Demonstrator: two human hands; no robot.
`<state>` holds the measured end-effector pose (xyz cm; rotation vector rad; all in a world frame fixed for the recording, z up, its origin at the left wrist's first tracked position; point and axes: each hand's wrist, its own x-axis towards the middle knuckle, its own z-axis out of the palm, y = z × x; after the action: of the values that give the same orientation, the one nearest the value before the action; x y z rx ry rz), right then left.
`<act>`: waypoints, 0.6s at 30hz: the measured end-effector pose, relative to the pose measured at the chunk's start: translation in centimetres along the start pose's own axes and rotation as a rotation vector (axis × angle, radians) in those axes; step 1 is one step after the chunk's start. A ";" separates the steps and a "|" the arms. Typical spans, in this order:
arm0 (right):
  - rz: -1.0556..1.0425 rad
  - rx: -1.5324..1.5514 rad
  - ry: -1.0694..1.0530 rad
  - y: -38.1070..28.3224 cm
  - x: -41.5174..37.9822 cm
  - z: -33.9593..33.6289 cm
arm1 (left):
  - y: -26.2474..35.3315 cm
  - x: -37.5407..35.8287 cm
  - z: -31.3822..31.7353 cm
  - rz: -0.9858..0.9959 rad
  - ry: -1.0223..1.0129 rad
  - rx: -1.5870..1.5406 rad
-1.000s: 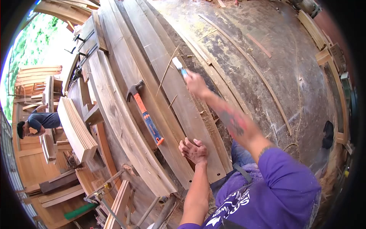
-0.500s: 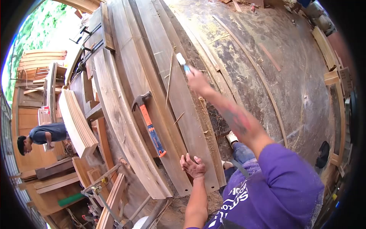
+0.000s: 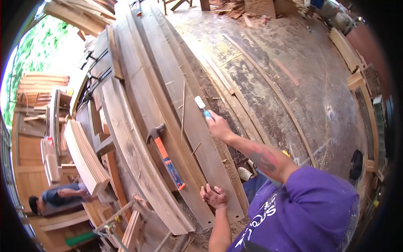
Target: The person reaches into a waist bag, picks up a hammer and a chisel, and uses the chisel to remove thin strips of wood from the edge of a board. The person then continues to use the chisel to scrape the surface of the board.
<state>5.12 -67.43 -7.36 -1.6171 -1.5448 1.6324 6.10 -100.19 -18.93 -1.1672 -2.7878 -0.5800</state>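
My right hand (image 3: 218,126) is closed around the blue handle of a small white-headed brush (image 3: 200,102), over the right side of a long brown wooden plank (image 3: 191,119). On the near end of the same plank lies my left hand (image 3: 214,196), palm down with fingers apart and slightly bent, holding nothing. To its left a claw hammer (image 3: 161,151) with an orange and blue grip rests across a neighbouring plank. Thin wood slivers (image 3: 183,111) and shavings are scattered over the boards.
Bar clamps (image 3: 94,75) grip the boards at the far left. A stack of curved pale slats (image 3: 84,155) stands left of the planks. Another person (image 3: 63,197) bends at the far left. Wood strips (image 3: 273,84) lie on the dusty floor to the right.
The view has shifted, so the planks and hammer sit lower. My right hand has drawn the brush nearer to me along the plank. My left hand keeps its place; the other person appears lower.
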 end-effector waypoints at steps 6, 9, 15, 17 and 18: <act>-0.057 -0.010 -0.021 1.7 1.3 0.4 | 1.0 0.5 -0.4 -0.003 0.013 0.022; -0.153 0.046 0.027 3.3 1.4 1.8 | 1.5 2.8 0.2 -0.047 0.062 -0.005; -0.155 0.043 0.000 3.9 0.2 1.9 | 7.9 18.4 1.6 -0.210 0.260 -0.045; -0.023 0.036 -0.136 3.3 0.3 0.1 | 9.8 23.4 3.6 -0.247 0.265 0.040; -0.044 0.060 -0.148 3.3 0.2 -0.7 | 10.8 25.5 4.3 -0.283 0.218 0.094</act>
<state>7.05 -67.99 -10.05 -1.4493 -1.5743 1.7923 -4.15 -74.47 -14.37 -0.6527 -2.7706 -0.5505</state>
